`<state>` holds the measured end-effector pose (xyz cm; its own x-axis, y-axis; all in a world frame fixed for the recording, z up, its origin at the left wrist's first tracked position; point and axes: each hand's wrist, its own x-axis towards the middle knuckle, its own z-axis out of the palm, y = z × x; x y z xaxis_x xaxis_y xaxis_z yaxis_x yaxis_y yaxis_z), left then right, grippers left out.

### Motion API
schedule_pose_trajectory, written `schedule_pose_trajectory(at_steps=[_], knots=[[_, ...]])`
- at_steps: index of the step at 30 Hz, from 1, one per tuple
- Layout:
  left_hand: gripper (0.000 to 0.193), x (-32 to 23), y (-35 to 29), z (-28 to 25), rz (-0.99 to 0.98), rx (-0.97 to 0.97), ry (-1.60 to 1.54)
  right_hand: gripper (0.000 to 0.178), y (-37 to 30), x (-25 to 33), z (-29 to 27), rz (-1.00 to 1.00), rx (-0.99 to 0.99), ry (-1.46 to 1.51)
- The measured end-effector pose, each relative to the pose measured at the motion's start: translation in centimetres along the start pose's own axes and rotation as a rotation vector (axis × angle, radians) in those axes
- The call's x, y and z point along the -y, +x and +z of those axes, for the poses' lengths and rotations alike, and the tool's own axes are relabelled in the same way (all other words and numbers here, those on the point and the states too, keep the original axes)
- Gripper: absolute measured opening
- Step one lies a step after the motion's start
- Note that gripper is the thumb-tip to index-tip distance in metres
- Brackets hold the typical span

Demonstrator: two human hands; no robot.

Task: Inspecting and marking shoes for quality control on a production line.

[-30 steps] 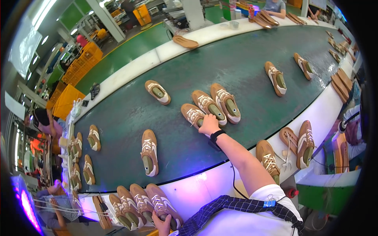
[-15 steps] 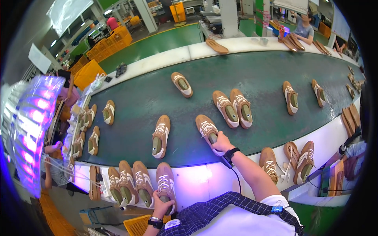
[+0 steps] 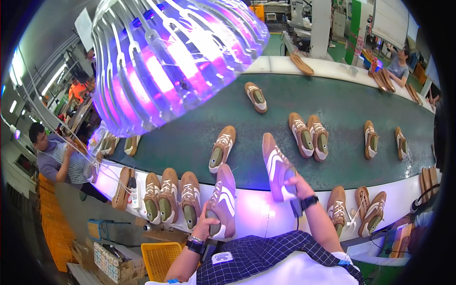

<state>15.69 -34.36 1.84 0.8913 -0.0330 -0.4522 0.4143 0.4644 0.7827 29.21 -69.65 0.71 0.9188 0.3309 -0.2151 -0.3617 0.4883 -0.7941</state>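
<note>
My left hand point(image 3: 205, 223) grips the heel end of a tan sneaker point(image 3: 224, 197) with white stripes, held up at the near white ledge with its side showing. In my right hand point(image 3: 301, 187), closed round the heel, is a matching sneaker point(image 3: 275, 164), tilted toe-up over the near edge of the green belt. Purple light tints both shoes. Left of my left hand, three similar sneakers point(image 3: 190, 194) with olive lasts inside stand in a row on the ledge. A single sneaker point(image 3: 222, 148) rests on the belt between and beyond my hands.
A big glowing purple lamp point(image 3: 175, 66) hangs at upper left, hiding part of the green belt point(image 3: 190, 118). More sneakers point(image 3: 308, 135) sit farther along it. Loose soles point(image 3: 124, 187) lie on the ledge. A yellow basket point(image 3: 159, 256) is below. A co-worker point(image 3: 59, 159) stands at left.
My right hand has lifted its sneaker off the belt and turned it side-on. My left hand has raised and tilted its sneaker. The view has shifted, and the lamp now fills the upper left.
</note>
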Motion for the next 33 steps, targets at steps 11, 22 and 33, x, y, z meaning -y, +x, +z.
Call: schedule_pose_trajectory(at_steps=[11, 22, 33], knots=[[0.1, -5.0, 0.7, 6.4, 0.015, 0.407, 0.087, 0.094, -10.3, 4.0, 7.6, 0.018, 0.103, 0.005], [0.101, -5.7, 1.5, 6.7, -0.061, 0.498, 0.078, 0.1, -13.4, 3.4, 9.1, -0.079, 0.029, 0.012], [0.099, -6.8, 0.4, 8.1, 0.252, 0.505, 0.073, 0.096, -14.2, 3.2, 10.7, -0.27, -0.071, -0.195]])
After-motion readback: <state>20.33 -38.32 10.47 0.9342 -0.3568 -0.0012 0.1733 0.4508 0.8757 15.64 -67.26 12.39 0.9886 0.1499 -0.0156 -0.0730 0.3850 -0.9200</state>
